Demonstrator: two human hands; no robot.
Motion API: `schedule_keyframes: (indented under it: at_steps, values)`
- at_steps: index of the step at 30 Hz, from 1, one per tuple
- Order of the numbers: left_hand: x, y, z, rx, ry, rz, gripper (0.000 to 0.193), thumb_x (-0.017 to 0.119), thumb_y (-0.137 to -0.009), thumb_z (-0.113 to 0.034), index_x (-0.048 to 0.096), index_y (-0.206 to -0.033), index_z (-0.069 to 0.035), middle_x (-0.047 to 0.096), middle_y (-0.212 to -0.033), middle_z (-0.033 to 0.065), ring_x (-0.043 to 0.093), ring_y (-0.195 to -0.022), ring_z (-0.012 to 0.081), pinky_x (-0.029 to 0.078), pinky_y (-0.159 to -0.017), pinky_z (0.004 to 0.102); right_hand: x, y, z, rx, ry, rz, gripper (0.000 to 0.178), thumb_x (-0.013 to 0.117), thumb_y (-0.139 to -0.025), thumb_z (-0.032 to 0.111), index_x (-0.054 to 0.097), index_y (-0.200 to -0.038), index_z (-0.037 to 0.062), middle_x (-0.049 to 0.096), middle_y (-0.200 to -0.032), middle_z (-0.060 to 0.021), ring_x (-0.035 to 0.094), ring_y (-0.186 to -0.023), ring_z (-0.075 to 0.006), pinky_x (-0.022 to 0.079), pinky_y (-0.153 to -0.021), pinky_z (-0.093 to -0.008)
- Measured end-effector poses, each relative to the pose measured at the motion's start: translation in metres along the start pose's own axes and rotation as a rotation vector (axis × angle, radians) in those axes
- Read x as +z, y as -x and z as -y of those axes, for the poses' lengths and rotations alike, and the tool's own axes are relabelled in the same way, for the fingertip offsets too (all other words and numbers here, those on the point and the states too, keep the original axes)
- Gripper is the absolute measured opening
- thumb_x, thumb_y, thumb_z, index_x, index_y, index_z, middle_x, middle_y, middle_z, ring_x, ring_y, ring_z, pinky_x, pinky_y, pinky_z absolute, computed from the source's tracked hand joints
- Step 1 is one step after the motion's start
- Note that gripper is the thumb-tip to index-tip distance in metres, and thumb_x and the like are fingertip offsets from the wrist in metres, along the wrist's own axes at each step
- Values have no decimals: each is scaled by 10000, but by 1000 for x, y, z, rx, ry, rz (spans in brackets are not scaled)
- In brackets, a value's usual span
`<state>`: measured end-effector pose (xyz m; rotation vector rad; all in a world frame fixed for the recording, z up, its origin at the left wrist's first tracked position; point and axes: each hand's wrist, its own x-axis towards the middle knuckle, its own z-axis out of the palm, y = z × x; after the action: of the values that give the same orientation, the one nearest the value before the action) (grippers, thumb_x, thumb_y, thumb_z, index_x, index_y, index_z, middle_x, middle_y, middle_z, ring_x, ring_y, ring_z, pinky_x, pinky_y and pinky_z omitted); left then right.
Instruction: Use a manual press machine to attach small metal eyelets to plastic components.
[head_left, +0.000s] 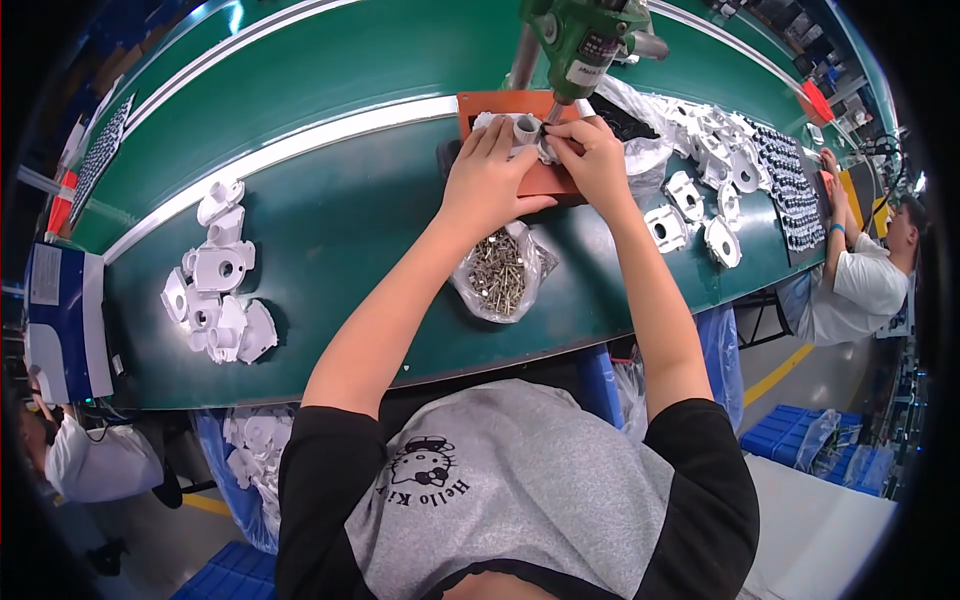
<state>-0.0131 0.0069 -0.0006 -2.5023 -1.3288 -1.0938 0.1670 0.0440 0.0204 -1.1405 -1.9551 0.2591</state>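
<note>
A white plastic housing (525, 128) with a round upright tube sits on an orange-red fixture (482, 103), under the spindle of a green bench machine (585, 40). Across the housing's left side lies my left hand (490, 172), fingers stretched and thumb apart near the fixture's front edge. Pinched closed, my right hand (592, 160) is at the housing's right side, just below the spindle. A small dark piece shows at its fingertips, too small to name. Below my wrists lies an open clear bag (497, 283) full of metal screws.
Several white housings (215, 275) are grouped on the left of the green table (330, 250). More housings (725, 150) pile up at right, beside a tray of small dark parts (790, 190) and a bag of black pieces (622, 122). Co-workers (850, 280) sit at both ends.
</note>
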Motion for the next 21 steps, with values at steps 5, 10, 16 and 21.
schedule_keyframes:
  at_steps: [5,10,16,21]
  values:
    - [1,1,1,-11,-25,20,620,779,-637,-502,617,-1084,-104,484,-1297,263,481,-1214,377,356,-1046,469,3,1,-2,-116,112,-48,164,713,-754,74,719,-914,41,645,-868,-90,567,-766,-237,483,-712,-330]
    - [2,1,2,-5,-13,1,612,785,-626,-496,624,-1067,-103,496,-1291,253,483,-1215,370,361,-1042,467,5,-1,-2,-251,204,-61,138,713,-729,135,728,-850,70,681,-843,-62,564,-776,-268,476,-731,-378]
    - [2,-1,-1,-5,12,-19,612,802,-607,-478,608,-1035,-85,524,-1248,283,490,-1209,394,349,-1052,464,-3,7,8,-189,163,-7,147,653,-803,112,690,-920,33,648,-957,-107,532,-884,-295,442,-816,-391]
    - [4,3,4,2,20,-22,610,798,-614,-473,611,-1050,-89,531,-1239,291,491,-1213,388,350,-1055,460,-26,35,59,16,-313,101,118,661,-780,86,671,-880,24,620,-915,-113,547,-917,-280,434,-851,-379]
